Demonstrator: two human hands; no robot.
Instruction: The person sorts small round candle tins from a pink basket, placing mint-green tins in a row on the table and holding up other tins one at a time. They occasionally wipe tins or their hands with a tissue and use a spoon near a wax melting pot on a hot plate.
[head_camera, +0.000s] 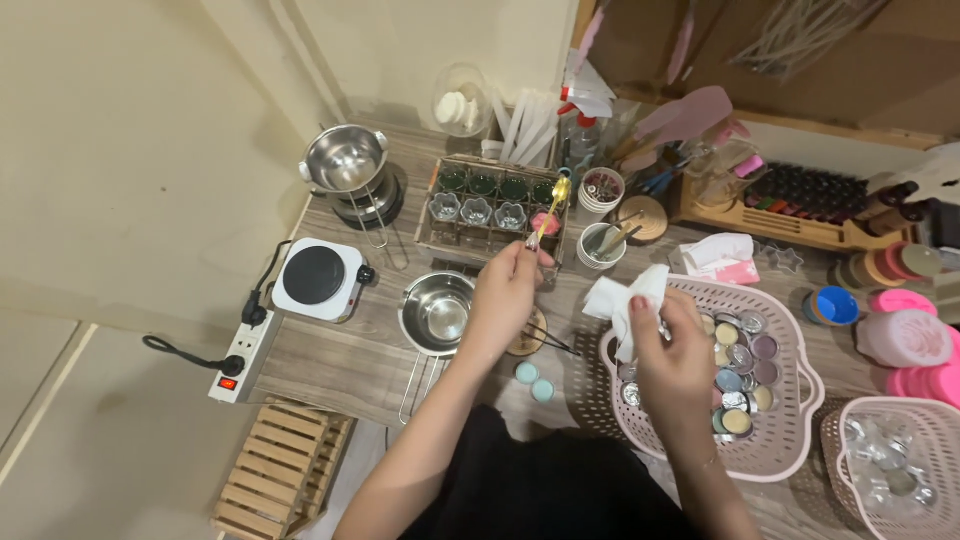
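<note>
tissue and spoon over the counter

hands are both busy here. left hand (508, 290) is closed around the handle end of a small yellow-tipped spoon (549, 212), holding it up at a tilt so the tip points at the wooden rack (490, 205) of little glass cups. right hand (668, 350) is pinched shut on a crumpled white tissue (625, 300), hovering just above the rim of the pink basket (790, 330), which holds a pile of small round tins. can't tell if there's also a tin tucked between the fingers and the tissue, it's hidden.

the two hands are near each other but not touching, spoon and tissue still apart.

around them on the counter (350, 360): a steel pot (437, 312) just beside the left wrist, a second steel pot (345, 160) on a stand further back, a white hot plate (318, 277) and a power strip (240, 355) with its red switch lit.

if it's a wipe-down, my take: keep the spoon low and over the counter, not over the open glass cups, so nothing drips in. fold the tissue to a clean face and pull from handle toward the tip in one pass. watch the elbow near that pot handle, and i'd stay well off the hot plate since the strip looks live.
</note>
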